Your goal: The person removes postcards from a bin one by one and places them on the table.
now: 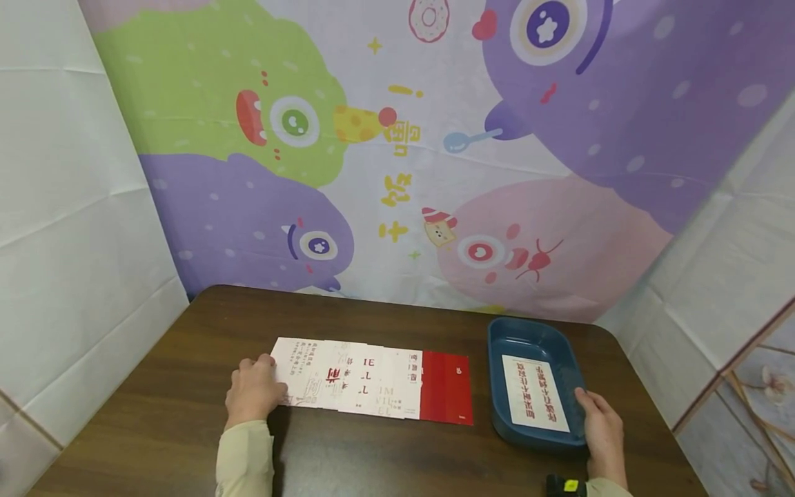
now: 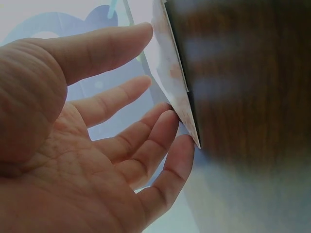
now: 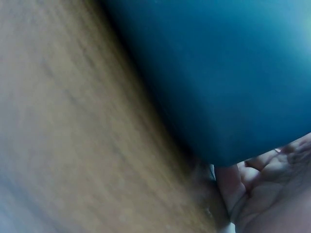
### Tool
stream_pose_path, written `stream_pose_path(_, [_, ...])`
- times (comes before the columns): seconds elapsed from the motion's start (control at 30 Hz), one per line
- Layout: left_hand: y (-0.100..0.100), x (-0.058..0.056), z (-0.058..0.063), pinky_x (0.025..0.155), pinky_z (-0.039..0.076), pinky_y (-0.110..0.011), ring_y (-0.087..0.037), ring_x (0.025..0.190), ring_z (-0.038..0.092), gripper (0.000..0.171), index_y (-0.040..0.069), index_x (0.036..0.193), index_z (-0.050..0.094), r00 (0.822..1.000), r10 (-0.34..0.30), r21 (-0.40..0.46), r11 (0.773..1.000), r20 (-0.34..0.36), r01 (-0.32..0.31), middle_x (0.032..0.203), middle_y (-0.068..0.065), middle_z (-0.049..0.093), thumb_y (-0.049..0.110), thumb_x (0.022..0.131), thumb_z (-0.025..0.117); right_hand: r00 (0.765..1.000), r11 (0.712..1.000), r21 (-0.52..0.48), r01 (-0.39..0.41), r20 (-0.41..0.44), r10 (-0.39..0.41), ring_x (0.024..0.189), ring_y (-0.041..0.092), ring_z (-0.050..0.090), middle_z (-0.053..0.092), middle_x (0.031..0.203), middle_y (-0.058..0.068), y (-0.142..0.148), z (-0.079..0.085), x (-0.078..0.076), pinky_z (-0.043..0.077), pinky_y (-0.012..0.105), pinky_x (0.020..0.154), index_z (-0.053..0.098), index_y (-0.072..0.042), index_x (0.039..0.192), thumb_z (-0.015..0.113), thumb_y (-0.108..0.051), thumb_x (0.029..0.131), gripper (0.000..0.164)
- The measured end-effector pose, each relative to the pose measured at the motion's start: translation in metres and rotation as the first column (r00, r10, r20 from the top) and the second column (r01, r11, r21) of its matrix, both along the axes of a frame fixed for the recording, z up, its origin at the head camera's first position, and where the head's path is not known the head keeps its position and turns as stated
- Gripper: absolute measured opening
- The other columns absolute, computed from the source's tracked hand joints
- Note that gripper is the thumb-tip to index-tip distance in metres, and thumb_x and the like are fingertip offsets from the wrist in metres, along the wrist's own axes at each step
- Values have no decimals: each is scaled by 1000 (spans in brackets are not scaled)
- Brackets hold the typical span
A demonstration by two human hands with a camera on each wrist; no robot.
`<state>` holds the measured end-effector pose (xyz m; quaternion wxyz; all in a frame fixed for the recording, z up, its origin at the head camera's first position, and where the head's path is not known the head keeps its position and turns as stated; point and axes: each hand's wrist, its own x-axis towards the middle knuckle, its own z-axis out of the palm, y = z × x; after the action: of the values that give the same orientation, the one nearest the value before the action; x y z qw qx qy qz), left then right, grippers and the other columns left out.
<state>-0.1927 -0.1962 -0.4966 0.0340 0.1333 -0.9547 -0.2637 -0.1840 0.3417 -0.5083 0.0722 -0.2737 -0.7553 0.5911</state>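
Note:
My left hand (image 1: 253,391) is at the left end of an overlapping row of white printed cards (image 1: 385,383) on the table. In the left wrist view its fingers are loosely bent, with fingertips touching the card edge and the thumb stretched out above. A red card (image 1: 446,388) forms the right end of the row. To the right stands a blue tray (image 1: 522,330) with a white card (image 1: 534,393) bearing red characters lying in it. My right hand (image 1: 604,428) grips the tray's right side, thumb at the rim; most of its other fingers are hidden.
The brown wooden table (image 1: 366,459) has a rounded back edge close to a cartoon-printed cloth (image 1: 385,276). White cloth walls (image 1: 93,207) stand to the left and right. A dark item with a yellow mark (image 1: 566,485) is by my right wrist.

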Motion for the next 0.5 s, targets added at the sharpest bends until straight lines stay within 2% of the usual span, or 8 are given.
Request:
stream_pose_path(0.17, [0, 0, -1, 80, 44, -71, -56, 106, 47, 52, -9, 121, 53, 1000, 3, 9, 1000, 9, -3, 115, -39, 49, 11, 76, 67, 1000, 1000, -4, 2, 6, -2, 140, 51, 18, 24, 154, 35, 0, -1, 0, 11, 67, 113, 34, 8, 143, 45, -54, 96, 79])
stream_pose_path(0.3, [3, 0, 3, 82, 42, -72, -57, 110, 45, 51, -9, 124, 52, 1000, 8, 0, 1000, -7, -8, 120, -40, 48, 16, 82, 65, 1000, 1000, -3, 1, 12, -1, 140, 51, 18, 23, 154, 34, 0, -2, -1, 12, 67, 112, 33, 7, 144, 44, -55, 96, 80])
stream_pose_path(0.4, [16, 0, 14, 82, 43, -72, -58, 111, 46, 49, -9, 126, 52, 997, -6, -32, 999, -76, 4, 122, -40, 49, 18, 87, 64, 1000, 1000, 1, 3, 6, -3, 140, 51, 18, 24, 154, 34, 1, -2, -1, 12, 67, 113, 34, 8, 144, 44, -55, 96, 79])
stream_pose_path(0.5, [43, 0, 29, 77, 47, -69, -55, 106, 52, 44, -6, 123, 56, 975, -64, -81, 996, -211, 48, 119, -37, 54, 18, 88, 67, 1000, 1000, 1, 6, -1, -6, 140, 51, 18, 24, 154, 34, 1, -3, -1, 12, 66, 113, 34, 8, 144, 45, -55, 96, 80])
